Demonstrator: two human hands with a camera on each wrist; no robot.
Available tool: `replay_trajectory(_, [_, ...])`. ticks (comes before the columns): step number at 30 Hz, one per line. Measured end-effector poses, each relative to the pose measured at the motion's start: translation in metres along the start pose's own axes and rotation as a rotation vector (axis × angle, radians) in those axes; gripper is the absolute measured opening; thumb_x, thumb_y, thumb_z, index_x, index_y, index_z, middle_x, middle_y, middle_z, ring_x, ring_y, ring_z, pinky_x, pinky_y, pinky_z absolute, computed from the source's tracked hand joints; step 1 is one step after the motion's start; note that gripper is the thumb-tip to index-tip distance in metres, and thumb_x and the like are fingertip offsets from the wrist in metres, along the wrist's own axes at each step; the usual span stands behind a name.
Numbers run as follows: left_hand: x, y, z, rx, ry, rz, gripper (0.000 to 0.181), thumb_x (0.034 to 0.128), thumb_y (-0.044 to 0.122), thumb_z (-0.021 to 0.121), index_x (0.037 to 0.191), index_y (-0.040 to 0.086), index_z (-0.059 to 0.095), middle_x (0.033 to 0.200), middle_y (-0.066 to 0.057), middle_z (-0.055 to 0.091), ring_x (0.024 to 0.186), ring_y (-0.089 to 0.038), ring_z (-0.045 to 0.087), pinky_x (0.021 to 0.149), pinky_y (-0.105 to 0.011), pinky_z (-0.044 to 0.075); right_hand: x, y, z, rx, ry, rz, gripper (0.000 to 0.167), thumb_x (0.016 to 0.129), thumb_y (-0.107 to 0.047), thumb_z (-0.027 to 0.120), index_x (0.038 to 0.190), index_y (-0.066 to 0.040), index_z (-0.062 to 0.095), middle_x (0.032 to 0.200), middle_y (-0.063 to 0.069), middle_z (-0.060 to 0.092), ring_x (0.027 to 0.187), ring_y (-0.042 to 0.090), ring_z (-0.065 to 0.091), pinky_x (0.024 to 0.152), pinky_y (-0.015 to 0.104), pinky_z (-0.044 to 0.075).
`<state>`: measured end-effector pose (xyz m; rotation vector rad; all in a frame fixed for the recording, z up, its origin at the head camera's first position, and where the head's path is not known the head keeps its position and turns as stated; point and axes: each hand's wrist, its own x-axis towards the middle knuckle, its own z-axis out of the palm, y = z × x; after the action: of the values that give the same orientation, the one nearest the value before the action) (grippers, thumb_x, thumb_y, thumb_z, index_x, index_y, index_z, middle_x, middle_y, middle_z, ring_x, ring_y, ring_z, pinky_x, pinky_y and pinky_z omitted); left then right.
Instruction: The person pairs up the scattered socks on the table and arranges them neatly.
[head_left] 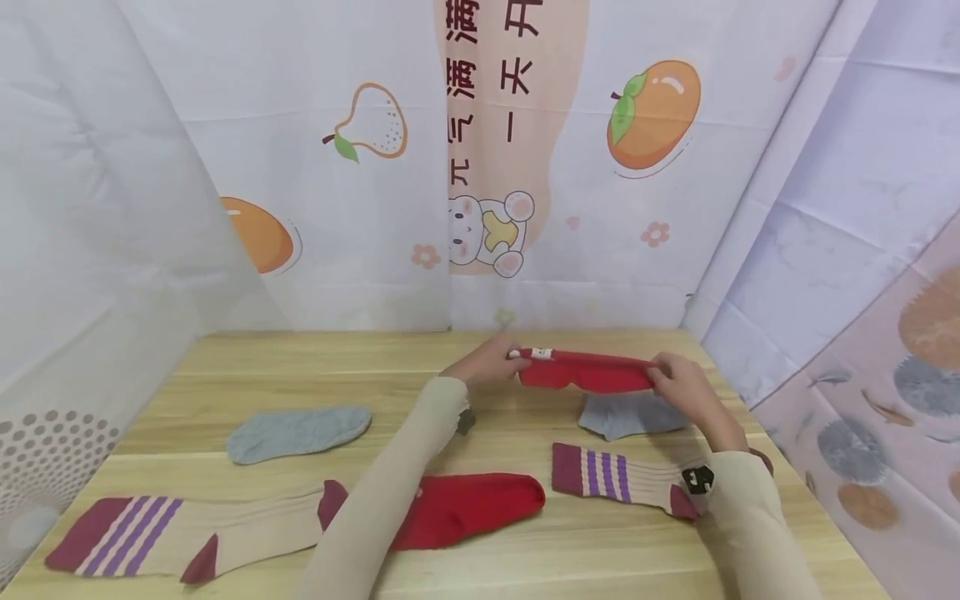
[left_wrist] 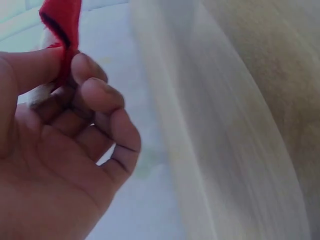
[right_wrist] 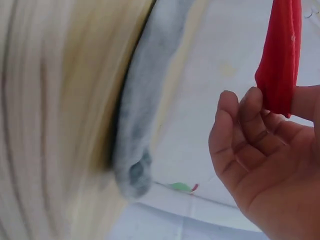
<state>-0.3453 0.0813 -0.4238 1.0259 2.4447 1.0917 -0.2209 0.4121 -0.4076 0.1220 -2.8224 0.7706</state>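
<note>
The left hand point(head_left: 486, 360) pinches one end of a red sock point(head_left: 588, 371) between thumb and fingers, by a pale patch; the right hand point(head_left: 686, 385) pinches the other end the same way. The sock hangs nearly level between them, right of the frame's centre, raised off the surface point(head_left: 570, 567).

Just below it lies a grey sock point(head_left: 630, 417), partly hidden by the right hand. Lower on the right, a striped sock point(head_left: 622, 479) runs under the right sleeve point(head_left: 757, 517). At lower centre, the other red sock point(head_left: 480, 504) lies partly behind the left sleeve point(head_left: 390, 483). Its grey match point(head_left: 300, 432) is left of centre, and the longer striped one point(head_left: 187, 529) fills the lower left. A printed cloth point(head_left: 300, 208) hangs behind.

Both grips look to take only the edges, so a hard pull could slip one end free and let the sock drop crumpled onto the grey one. A low sleeve could also drag the red or striped sock beneath it askew.
</note>
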Motion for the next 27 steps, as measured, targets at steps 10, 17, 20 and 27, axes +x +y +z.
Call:
replay_trajectory(10, [-0.031, -0.006, -0.003, 0.092, 0.08, -0.01, 0.018, 0.0977, 0.024, 0.063, 0.087, 0.01, 0.066, 0.073, 0.0, 0.057, 0.063, -0.011, 0.05, 0.058, -0.025, 0.045, -0.008, -0.028, 0.003, 0.046, -0.019, -0.021, 0.019, 0.1, -0.013, 0.054, 0.082, -0.007, 0.058, 0.068, 0.002, 0.057, 0.059, 0.016, 0.047, 0.054, 0.031, 0.039])
replay_trajectory(17, [-0.036, 0.002, -0.013, 0.082, 0.054, -0.032, 0.017, 0.0978, 0.026, 0.063, 0.097, 0.01, 0.068, 0.082, 0.0, 0.062, 0.071, -0.014, 0.055, 0.065, -0.028, 0.049, -0.009, -0.031, 0.004, 0.066, -0.025, -0.002, 0.019, 0.1, -0.012, 0.053, 0.083, -0.007, 0.058, 0.068, 0.004, 0.058, 0.058, 0.018, 0.045, 0.053, 0.031, 0.038])
replay_trajectory(20, [-0.039, 0.005, -0.021, 0.08, 0.042, -0.034, 0.016, 0.0974, 0.027, 0.064, 0.1, 0.012, 0.068, 0.086, -0.001, 0.065, 0.075, -0.015, 0.058, 0.067, -0.028, 0.051, -0.005, -0.034, 0.002, 0.063, -0.024, -0.021, 0.018, 0.1, -0.011, 0.053, 0.083, -0.007, 0.058, 0.068, 0.004, 0.057, 0.058, 0.019, 0.046, 0.053, 0.032, 0.038])
replay_trajectory(27, [-0.05, 0.016, -0.031, 0.088, 0.025, -0.016, 0.015, 0.0967, 0.023, 0.066, 0.089, 0.011, 0.065, 0.074, -0.003, 0.06, 0.064, -0.013, 0.053, 0.058, -0.026, 0.046, -0.002, -0.038, 0.0, 0.054, -0.05, -0.019, 0.016, 0.1, -0.012, 0.054, 0.087, -0.006, 0.06, 0.068, 0.003, 0.057, 0.059, 0.019, 0.047, 0.054, 0.032, 0.038])
